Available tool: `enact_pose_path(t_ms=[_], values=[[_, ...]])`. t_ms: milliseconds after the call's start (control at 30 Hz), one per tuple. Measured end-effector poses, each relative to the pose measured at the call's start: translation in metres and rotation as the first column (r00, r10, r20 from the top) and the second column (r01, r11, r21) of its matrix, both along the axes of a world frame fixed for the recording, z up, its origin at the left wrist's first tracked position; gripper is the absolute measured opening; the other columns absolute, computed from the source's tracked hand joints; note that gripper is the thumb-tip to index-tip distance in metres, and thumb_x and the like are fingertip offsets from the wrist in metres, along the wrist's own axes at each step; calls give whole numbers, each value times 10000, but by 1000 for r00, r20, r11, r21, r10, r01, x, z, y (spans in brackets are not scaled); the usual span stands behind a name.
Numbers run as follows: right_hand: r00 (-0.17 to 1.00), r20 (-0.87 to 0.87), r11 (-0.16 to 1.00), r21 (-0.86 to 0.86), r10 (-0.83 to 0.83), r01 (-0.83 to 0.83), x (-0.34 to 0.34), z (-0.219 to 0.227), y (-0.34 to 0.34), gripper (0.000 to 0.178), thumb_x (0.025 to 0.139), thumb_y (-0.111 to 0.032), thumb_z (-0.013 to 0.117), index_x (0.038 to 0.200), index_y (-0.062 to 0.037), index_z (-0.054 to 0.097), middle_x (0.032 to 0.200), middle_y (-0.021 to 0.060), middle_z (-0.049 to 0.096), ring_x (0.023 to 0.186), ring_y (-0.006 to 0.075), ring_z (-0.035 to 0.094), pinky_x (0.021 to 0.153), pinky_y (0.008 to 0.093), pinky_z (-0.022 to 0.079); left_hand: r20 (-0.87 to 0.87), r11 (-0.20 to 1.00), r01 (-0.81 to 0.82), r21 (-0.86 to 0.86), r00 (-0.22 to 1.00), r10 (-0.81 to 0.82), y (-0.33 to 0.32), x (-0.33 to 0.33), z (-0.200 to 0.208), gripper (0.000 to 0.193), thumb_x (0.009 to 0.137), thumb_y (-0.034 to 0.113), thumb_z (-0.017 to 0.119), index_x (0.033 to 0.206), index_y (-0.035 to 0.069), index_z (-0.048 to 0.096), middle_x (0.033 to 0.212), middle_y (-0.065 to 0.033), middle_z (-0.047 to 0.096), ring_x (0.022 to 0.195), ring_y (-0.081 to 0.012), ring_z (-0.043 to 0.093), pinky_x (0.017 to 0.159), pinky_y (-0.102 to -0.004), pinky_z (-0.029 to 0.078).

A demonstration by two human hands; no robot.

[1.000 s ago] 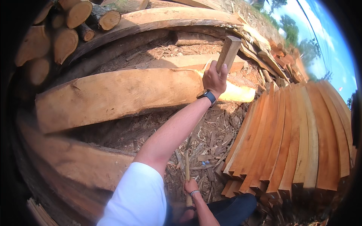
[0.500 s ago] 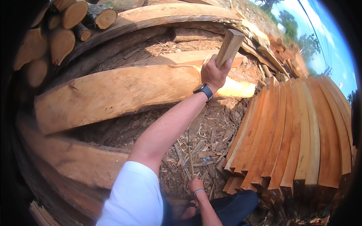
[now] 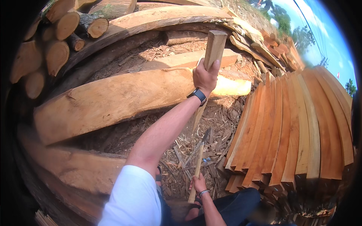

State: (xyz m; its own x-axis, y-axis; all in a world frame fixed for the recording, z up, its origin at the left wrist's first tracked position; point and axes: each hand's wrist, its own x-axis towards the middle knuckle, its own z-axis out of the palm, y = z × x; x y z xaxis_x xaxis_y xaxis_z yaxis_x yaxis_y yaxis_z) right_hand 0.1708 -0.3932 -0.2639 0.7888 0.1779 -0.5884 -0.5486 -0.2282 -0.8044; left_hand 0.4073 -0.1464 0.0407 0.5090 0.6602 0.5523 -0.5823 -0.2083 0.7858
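Observation:
My left hand, a dark watch on its wrist, is closed round a squared wooden stake. The stake stands roughly upright, slightly tilted, its thick end above my fist; its lower part shows below my wrist. Lower down, my right hand grips the long pale wooden handle of a tool with a narrow dark blade. The blade points up and away from me, apart from the stake. I cannot tell the tool's exact kind. Behind my left hand lies a broad sawn slab.
Cut planks stand in a dense row at the right. Round logs are piled at the far left, and a long curved slab spans the back. Another slab lies near left. Bark and wood chips cover the ground.
My left hand and the stake have shifted slightly left and down, and the stake is more upright. The tool in my right hand has turned, showing more of its handle and blade.

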Motion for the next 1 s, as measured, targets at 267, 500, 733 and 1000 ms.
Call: enact_pose_path(t_ms=[267,500,733,1000], values=[[923,140,878,-388,358,-281,-8,-7,23,226,933,-172,488,1081,-6,447,669,135,571,485,228,577,422,368,475,-21,994,-62,95,998,64,-7,4,4,496,825,496,606,845,0,606,628,-155,619,603,-285,642,547,-370,504],[721,511,817,-561,468,-133,-12,-43,15,244,913,-201,506,965,35,536,676,229,614,538,343,633,527,444,505,-28,996,-71,48,997,73,-7,4,6,503,810,499,615,826,-4,607,663,-197,636,673,-369,657,588,-426,509],[925,323,953,-286,199,-105,23,22,14,216,943,-212,530,858,-13,512,565,30,505,382,116,462,335,309,386,-51,994,-100,43,993,102,6,-1,2,496,802,500,618,819,4,597,663,-195,637,663,-367,657,581,-431,512],[804,222,631,-741,552,-229,-9,-52,13,307,926,-240,497,872,57,552,776,290,619,825,486,600,730,513,494,-54,992,-123,42,991,125,-7,4,7,492,797,505,618,806,13,597,641,-192,631,633,-360,656,560,-427,513]])
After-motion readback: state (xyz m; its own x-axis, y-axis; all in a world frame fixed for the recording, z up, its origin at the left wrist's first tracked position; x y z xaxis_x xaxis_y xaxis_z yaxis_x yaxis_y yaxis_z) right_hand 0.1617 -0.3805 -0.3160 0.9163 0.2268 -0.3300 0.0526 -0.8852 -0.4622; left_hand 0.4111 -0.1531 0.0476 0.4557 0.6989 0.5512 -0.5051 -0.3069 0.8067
